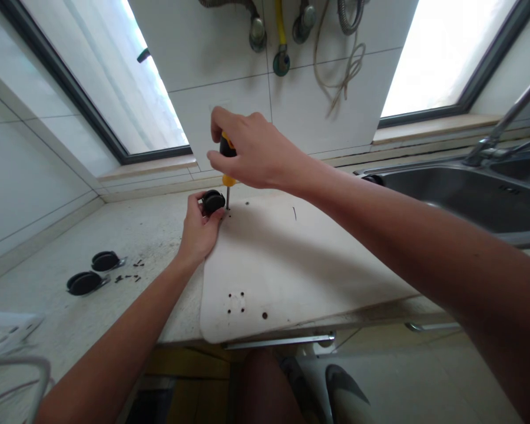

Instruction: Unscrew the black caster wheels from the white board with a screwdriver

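A white board [265, 259] with rounded corners lies flat on the counter. My right hand [247, 147] grips a yellow-and-black screwdriver [228, 179], held upright with its tip down at the board's far left corner. My left hand [201, 227] is closed around a black caster wheel [213, 202] at that same corner, beside the screwdriver shaft. The caster's plate is mostly hidden by my fingers. Several dark holes [236, 302] show in the board's near left corner. Two more black casters, one farther [105, 261] and one nearer [85, 283], rest on the counter to the left.
Small dark screws [128, 277] lie scattered beside the loose casters. A steel sink [459, 194] with a faucet [481, 150] is at the right. Another dark wheel [373, 179] shows near the sink's edge, partly behind my right arm. A white item [9, 330] sits at far left.
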Tool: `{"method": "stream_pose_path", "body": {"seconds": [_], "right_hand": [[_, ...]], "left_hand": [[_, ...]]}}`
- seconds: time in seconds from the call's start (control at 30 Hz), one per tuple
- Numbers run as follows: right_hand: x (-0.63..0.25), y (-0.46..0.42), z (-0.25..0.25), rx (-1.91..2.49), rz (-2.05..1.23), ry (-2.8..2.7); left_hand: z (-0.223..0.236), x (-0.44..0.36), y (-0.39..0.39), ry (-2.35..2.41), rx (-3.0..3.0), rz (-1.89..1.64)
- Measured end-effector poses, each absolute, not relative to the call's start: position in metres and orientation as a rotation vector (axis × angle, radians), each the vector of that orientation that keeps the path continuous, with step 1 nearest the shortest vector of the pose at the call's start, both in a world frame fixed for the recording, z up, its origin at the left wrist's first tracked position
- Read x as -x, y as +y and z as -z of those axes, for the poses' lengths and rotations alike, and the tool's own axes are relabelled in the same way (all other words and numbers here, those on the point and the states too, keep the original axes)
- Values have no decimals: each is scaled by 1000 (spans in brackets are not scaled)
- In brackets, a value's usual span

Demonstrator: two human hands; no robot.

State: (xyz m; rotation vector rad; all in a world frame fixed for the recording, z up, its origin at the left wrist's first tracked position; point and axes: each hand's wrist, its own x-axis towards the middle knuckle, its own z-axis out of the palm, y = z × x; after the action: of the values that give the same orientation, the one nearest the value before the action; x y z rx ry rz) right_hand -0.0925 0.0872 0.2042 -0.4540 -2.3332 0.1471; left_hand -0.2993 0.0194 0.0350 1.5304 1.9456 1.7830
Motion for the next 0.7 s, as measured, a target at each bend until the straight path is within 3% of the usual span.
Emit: {"method": "stream_pose_path", "body": {"seconds": [0.7], "right_hand": [[78, 92, -205, 318, -247, -1855]], "left_hand": [[-83, 295, -2, 1361, -1340, -1625]]}}
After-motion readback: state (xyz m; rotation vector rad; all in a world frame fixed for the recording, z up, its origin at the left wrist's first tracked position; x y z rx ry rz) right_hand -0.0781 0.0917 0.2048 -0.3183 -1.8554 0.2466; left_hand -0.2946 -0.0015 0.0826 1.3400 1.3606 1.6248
